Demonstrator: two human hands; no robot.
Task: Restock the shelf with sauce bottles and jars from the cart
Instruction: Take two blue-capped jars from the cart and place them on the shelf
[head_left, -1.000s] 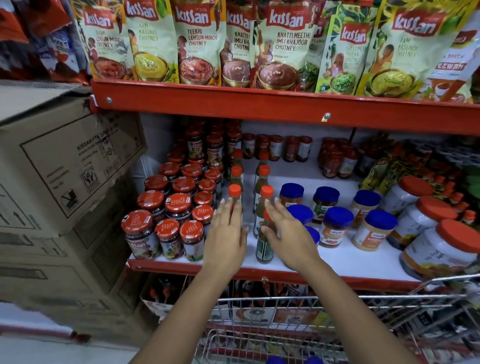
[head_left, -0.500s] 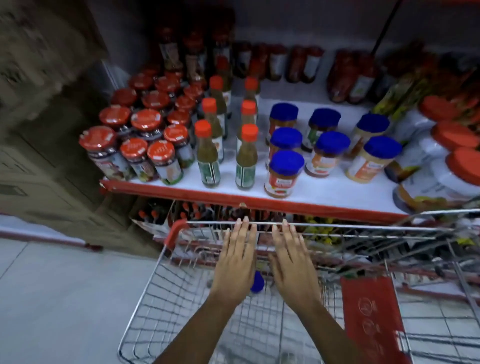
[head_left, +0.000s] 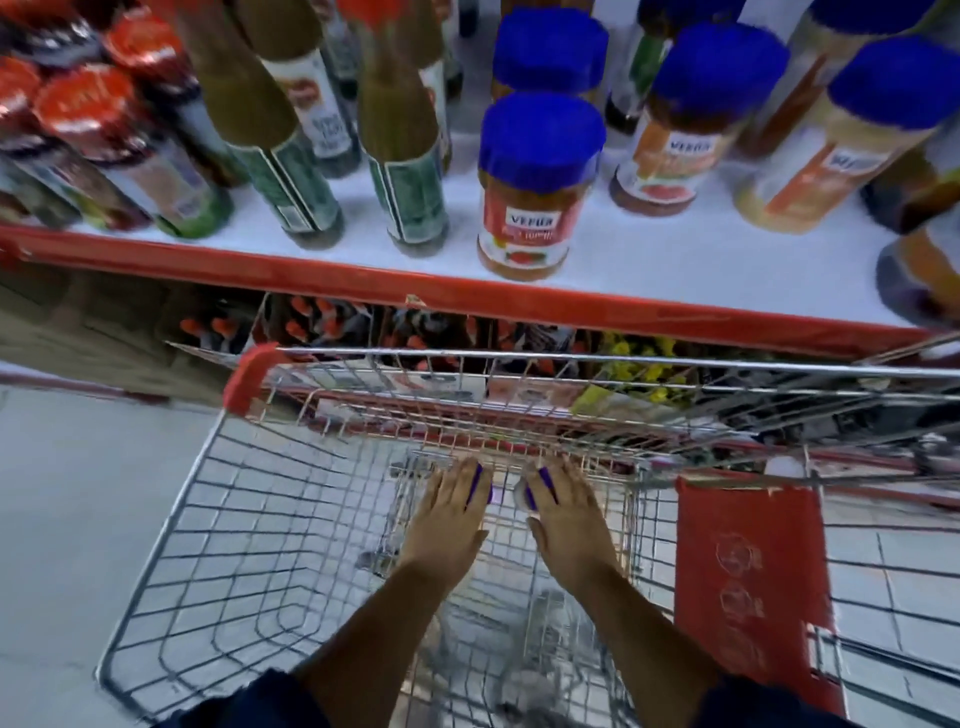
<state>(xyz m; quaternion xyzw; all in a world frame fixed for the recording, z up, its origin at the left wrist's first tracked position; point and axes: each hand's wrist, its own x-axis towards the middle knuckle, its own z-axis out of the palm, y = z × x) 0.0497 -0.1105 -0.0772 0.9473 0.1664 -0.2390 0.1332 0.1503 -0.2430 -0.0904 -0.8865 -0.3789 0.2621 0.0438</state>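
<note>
Both of my hands reach down into the wire cart (head_left: 519, 357). My left hand (head_left: 447, 525) closes over a blue-lidded jar (head_left: 477, 486) at the cart's bottom, and my right hand (head_left: 571, 525) closes over a second blue-lidded jar (head_left: 540, 488) beside it. Only slivers of the blue lids show between my fingers. Above the cart, the white shelf with its red front edge (head_left: 363, 278) carries blue-lidded sauce jars (head_left: 535, 182), green-labelled bottles (head_left: 410, 192) and red-lidded jars (head_left: 104, 130).
The cart's red child-seat flap (head_left: 748, 571) stands to the right of my hands. A lower shelf with orange-capped bottles (head_left: 311, 325) lies behind the cart's far rim. Grey floor (head_left: 78, 493) shows at the left. White shelf surface shows right of the front jar (head_left: 701, 260).
My hands left the shelf, came down over the cart's rim and dropped to its bottom onto the two blue lids. The view tilted down and closer to the shelf.
</note>
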